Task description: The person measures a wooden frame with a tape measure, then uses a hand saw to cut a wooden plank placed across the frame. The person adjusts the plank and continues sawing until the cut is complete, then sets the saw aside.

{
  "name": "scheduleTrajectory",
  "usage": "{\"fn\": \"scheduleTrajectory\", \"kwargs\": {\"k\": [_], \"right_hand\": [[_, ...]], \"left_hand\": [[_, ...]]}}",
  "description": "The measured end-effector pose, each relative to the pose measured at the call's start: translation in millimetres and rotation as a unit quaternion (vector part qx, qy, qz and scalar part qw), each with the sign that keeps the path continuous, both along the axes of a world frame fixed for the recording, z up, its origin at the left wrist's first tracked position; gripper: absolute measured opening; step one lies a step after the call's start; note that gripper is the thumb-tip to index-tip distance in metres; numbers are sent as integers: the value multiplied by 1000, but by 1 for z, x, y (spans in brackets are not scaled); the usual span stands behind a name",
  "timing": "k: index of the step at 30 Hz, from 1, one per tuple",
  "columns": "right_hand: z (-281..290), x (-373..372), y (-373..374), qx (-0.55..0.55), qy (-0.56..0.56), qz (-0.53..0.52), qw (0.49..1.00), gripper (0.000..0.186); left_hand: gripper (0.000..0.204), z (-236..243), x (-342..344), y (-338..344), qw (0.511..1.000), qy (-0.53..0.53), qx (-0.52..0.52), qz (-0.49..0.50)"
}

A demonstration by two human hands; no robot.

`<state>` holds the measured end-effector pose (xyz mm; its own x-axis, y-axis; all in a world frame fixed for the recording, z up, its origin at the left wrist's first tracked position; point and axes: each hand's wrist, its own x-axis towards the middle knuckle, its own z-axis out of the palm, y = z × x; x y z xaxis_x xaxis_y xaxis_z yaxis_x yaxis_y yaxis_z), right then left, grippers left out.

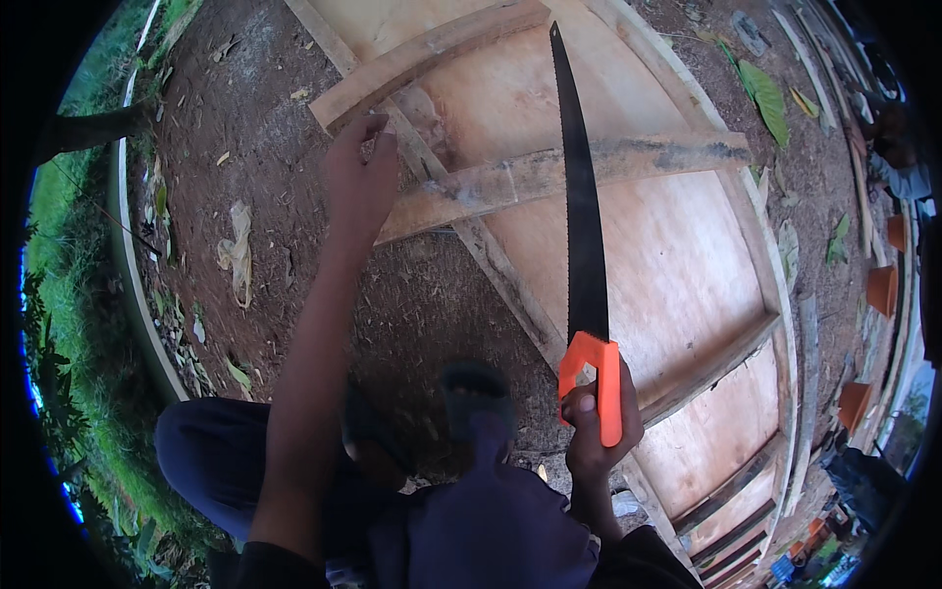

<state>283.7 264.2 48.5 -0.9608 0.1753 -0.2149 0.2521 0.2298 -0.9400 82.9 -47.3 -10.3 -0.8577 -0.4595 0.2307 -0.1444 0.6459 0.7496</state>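
A handsaw (pixel 584 216) is held over the right part of a framed plywood panel (pixel 638 255) laid on bare soil (pixel 422 304). Its long axis is directed away from the body, nearly straight up the view with a slight lean to the left. The narrow tip is aimed at the far end of the panel, beside the end of the upper wooden crosspiece (pixel 442 54), while the orange handle (pixel 610 393) is kept nearest the body. The toothed edge is turned to the left and the smooth back to the right. The middle wooden crosspiece (pixel 491 187) is crossed by the black blade; whether it is touched cannot be told.

The handle is gripped firmly by the right hand (pixel 587 447): the fingers are closed around it, and the thumb is laid across its left side. The left hand (pixel 361 182) is held well apart from the saw, near the left ends of both crosspieces, with its fingers loosely curled; whether anything is pinched or touched by them cannot be told.

Farther right, terracotta-coloured pots (pixel 881 291) are seen, and a large green leaf (pixel 763 101) is left on the soil.
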Motion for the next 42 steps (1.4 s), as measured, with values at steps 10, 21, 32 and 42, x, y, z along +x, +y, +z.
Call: {"fn": "scheduleTrajectory", "kwargs": {"k": [10, 21, 32, 42], "right_hand": [[4, -11, -9, -43, 0, -19, 999, 52], [-6, -3, 34, -50, 123, -203, 970, 31], [-15, 32, 50, 80, 125, -266, 952, 31], [-20, 34, 56, 216, 19, -140, 966, 76]], "left_hand": [[41, -25, 72, -27, 981, -77, -69, 162], [36, -30, 101, -62, 824, -174, 513, 165], [13, -63, 101, -68, 773, 53, 598, 203], [26, -73, 84, -62, 848, 65, 431, 301]]}}
